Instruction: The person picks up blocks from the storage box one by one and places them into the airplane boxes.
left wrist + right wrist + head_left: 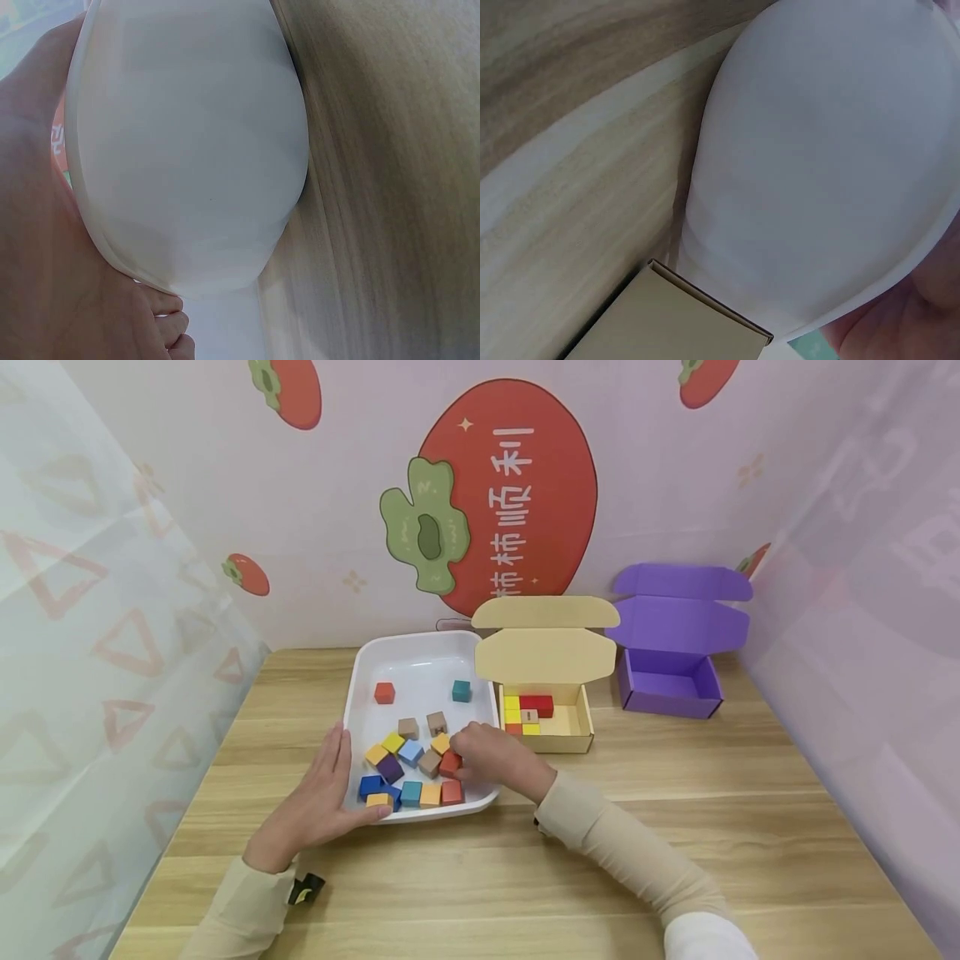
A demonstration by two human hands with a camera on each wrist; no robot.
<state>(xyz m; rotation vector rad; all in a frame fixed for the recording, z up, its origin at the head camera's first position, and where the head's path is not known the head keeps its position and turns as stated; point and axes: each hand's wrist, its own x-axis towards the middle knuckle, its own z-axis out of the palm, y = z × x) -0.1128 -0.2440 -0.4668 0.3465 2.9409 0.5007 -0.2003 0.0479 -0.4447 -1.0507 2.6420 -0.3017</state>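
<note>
A white tray (420, 652) holds several coloured cubes. My left hand (318, 789) rests along the tray's left side, fingers straight and thumb across the front-left corner beside an orange cube (379, 802). In the left wrist view, that hand (52, 240) lies against the tray's rim (81, 165). My right hand (498, 758) reaches over the tray's right rim, fingers bent down near a red cube (451, 765) and a yellow-orange cube (440, 743). Its fingertips are partly hidden, so whether they pinch a cube does not show. The right wrist view shows only part of this hand (900, 319).
A cream box (557, 743) stands right of the tray, lid up, with yellow, red and wooden blocks at its left. Beyond it is a purple box (667, 700) with its lid up. Both stand on the wooden table (600, 893). A printed cloth hangs behind.
</note>
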